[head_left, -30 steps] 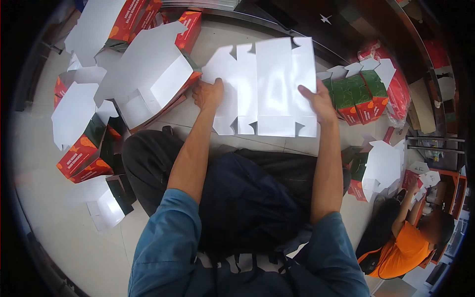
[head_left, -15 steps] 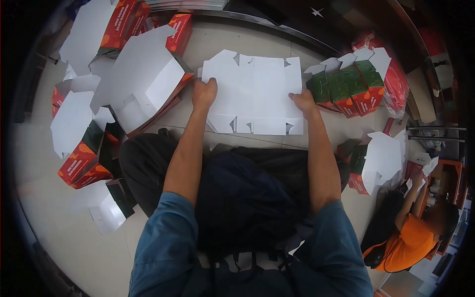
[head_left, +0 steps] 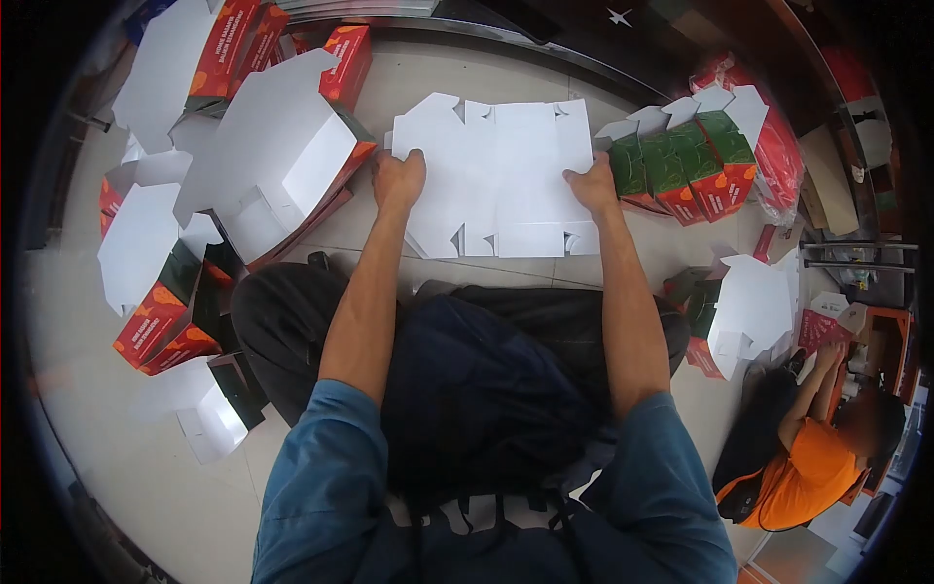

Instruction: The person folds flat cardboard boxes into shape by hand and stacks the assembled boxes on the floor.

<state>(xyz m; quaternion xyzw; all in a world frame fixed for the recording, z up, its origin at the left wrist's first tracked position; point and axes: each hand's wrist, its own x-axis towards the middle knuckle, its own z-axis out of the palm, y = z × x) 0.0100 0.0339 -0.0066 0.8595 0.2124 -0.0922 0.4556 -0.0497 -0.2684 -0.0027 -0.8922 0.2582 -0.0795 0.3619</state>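
Between my two hands is an unfolded cardboard box blank (head_left: 501, 175), its plain white inside facing up, with notched flaps along the far and near edges. My left hand (head_left: 399, 182) grips its left edge, thumb on top and fingers out of sight underneath. At the right edge my right hand (head_left: 592, 186) holds it the same way, the thumb lying on the white face. Just beyond my right hand stands a row of nested green and red boxes (head_left: 686, 165) with white flaps raised.
Opened boxes, white inside and red outside, crowd the left, among them a large one (head_left: 277, 156). Another open box (head_left: 744, 311) sits on the right. A co-worker in an orange shirt (head_left: 812, 472) sits at far right, handling a red box (head_left: 822, 329). A dark cabinet (head_left: 584, 44) borders the far side.
The blank, still in both hands, has shifted slightly away from me, and its fold panels show a little more bend. The co-worker's box has turned to show its red side.
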